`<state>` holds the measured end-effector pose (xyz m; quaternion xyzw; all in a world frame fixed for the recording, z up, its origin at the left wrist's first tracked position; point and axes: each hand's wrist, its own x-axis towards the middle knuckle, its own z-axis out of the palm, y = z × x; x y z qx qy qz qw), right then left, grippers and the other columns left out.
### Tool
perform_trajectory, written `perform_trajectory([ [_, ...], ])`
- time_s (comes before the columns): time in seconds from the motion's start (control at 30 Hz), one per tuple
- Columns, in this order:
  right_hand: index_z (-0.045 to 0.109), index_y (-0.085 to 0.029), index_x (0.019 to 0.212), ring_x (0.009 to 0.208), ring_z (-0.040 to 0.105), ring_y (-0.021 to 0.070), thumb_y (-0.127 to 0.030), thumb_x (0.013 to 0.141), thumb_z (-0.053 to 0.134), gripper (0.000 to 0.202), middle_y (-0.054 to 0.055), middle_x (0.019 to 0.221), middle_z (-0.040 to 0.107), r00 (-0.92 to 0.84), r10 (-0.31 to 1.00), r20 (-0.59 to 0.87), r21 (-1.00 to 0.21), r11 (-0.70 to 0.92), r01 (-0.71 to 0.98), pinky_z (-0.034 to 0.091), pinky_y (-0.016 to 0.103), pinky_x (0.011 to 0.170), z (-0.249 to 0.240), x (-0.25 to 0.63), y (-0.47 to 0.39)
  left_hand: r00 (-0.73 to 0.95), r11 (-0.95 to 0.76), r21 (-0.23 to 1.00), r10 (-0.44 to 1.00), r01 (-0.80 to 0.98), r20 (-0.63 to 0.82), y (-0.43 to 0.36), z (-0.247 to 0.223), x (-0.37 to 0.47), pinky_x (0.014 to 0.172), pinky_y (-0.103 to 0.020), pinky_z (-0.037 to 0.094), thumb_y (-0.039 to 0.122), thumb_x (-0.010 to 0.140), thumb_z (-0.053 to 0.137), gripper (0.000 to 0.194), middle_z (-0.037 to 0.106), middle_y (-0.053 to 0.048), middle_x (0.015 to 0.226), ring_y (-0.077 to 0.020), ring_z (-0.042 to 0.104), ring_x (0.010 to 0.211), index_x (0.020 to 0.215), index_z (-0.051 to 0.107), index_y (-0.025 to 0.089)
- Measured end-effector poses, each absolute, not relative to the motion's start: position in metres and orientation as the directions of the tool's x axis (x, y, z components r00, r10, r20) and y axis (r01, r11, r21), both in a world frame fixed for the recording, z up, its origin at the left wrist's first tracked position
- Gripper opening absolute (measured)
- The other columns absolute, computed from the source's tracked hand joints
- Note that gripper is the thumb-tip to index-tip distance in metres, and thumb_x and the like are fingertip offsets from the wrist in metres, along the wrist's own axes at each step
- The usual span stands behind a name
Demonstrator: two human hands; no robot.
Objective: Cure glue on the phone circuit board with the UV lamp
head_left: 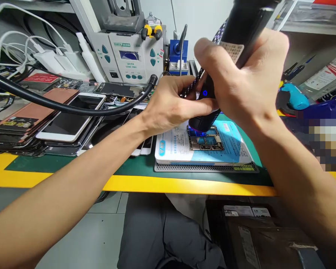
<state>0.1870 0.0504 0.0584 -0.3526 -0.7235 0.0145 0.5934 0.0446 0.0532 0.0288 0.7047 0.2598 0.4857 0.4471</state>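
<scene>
One black lamp [204,121], held by our left grip [172,106] and right grip [248,80] over a circuit board [205,145]; yellow edge [156,185], green surface [134,170], phones [71,119] crowding left.

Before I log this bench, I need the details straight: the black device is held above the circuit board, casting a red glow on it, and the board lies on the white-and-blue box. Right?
No: the glow is blue, not red, as the head view shows. The black device is held above the circuit board, which lies on the white-and-blue box.
</scene>
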Motion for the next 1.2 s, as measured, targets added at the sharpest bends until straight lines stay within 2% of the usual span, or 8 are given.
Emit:
perform_trajectory([
  [0.2, 0.031, -0.030, 0.063, 0.062, 0.025, 0.0131, -0.012, 0.094, 0.070, 0.053, -0.006, 0.066, 0.031, -0.059, 0.566, 0.822, -0.479, 0.745, 0.465, 0.028, 0.031, 0.058, 0.059, 0.185, 0.046, 0.409, -0.465, 0.884, 0.799, -0.047, 0.441, 0.053, 0.028, 0.042, 0.058, -0.033, 0.022, 0.018, 0.074, 0.079, 0.037, 0.038, 0.006, 0.061, -0.0082, 0.034, 0.062, 0.057, 0.046, 0.021],
  [0.37, 0.031, -0.031, 0.062, 0.063, 0.023, 0.0126, -0.009, 0.089, 0.071, 0.053, -0.008, 0.064, 0.031, -0.044, 0.508, 0.860, -0.444, 0.790, 0.422, 0.028, 0.032, 0.059, 0.059, 0.181, 0.044, 0.410, -0.507, 0.862, 0.786, -0.004, 0.463, 0.050, 0.030, 0.040, 0.055, -0.033, 0.022, 0.019, 0.073, 0.076, 0.028, 0.043, 0.004, 0.060, -0.0082, 0.036, 0.060, 0.059, 0.052, 0.021],
  [0.57, 0.030, -0.032, 0.063, 0.063, 0.023, 0.0124, -0.014, 0.094, 0.069, 0.053, -0.007, 0.067, 0.029, 0.016, 0.513, 0.858, -0.484, 0.798, 0.358, 0.028, 0.032, 0.060, 0.060, 0.176, 0.038, 0.406, -0.503, 0.864, 0.796, 0.030, 0.449, 0.045, 0.032, 0.037, 0.055, -0.027, 0.021, 0.020, 0.074, 0.079, 0.033, 0.039, 0.007, 0.059, -0.0045, 0.034, 0.058, 0.059, 0.049, 0.019],
  [0.8, 0.043, -0.027, 0.074, 0.072, 0.033, 0.0134, -0.013, 0.101, 0.057, 0.033, -0.004, 0.076, 0.034, -0.009, 0.551, 0.835, -0.523, 0.797, 0.302, 0.035, 0.029, 0.070, 0.065, 0.174, 0.033, 0.361, -0.558, 0.830, 0.773, -0.004, 0.521, 0.045, 0.035, 0.036, 0.057, -0.029, 0.025, 0.024, 0.082, 0.078, 0.041, 0.038, 0.007, 0.063, -0.0057, 0.035, 0.060, 0.061, 0.043, 0.021],
  [0.9, 0.041, -0.028, 0.078, 0.077, 0.040, 0.0123, -0.027, 0.110, 0.042, 0.033, -0.003, 0.081, 0.038, -0.016, 0.588, 0.809, -0.528, 0.737, 0.422, 0.041, 0.026, 0.075, 0.066, 0.177, 0.031, 0.346, -0.595, 0.803, 0.751, -0.014, 0.562, 0.049, 0.034, 0.037, 0.056, -0.030, 0.025, 0.024, 0.080, 0.082, 0.042, 0.040, 0.006, 0.061, -0.0070, 0.036, 0.060, 0.059, 0.046, 0.021],
  [0.97, 0.041, -0.029, 0.080, 0.083, 0.042, 0.0123, -0.040, 0.111, 0.030, 0.034, -0.004, 0.085, 0.040, -0.047, 0.624, 0.780, -0.516, 0.685, 0.515, 0.043, 0.025, 0.080, 0.065, 0.181, 0.030, 0.338, -0.626, 0.778, 0.724, -0.043, 0.601, 0.051, 0.033, 0.038, 0.055, -0.030, 0.023, 0.026, 0.078, 0.084, 0.044, 0.041, 0.005, 0.060, -0.0086, 0.035, 0.059, 0.056, 0.046, 0.021],
  [1.03, 0.040, -0.030, 0.082, 0.085, 0.043, 0.0122, -0.042, 0.108, 0.035, 0.029, -0.004, 0.087, 0.040, -0.084, 0.615, 0.784, -0.488, 0.693, 0.531, 0.043, 0.023, 0.083, 0.063, 0.187, 0.030, 0.320, -0.639, 0.764, 0.709, -0.084, 0.628, 0.051, 0.033, 0.039, 0.054, -0.031, 0.022, 0.025, 0.076, 0.085, 0.047, 0.042, 0.004, 0.059, -0.0097, 0.036, 0.058, 0.054, 0.043, 0.022],
  [1.2, 0.037, -0.031, 0.083, 0.088, 0.046, 0.0125, -0.030, 0.103, 0.052, 0.025, -0.005, 0.090, 0.039, -0.145, 0.557, 0.818, -0.420, 0.750, 0.511, 0.043, 0.024, 0.088, 0.052, 0.200, 0.036, 0.305, -0.625, 0.778, 0.731, -0.063, 0.611, 0.046, 0.035, 0.041, 0.056, -0.029, 0.030, 0.020, 0.078, 0.080, 0.044, 0.043, 0.002, 0.062, -0.0118, 0.044, 0.063, 0.056, 0.042, 0.022],
])
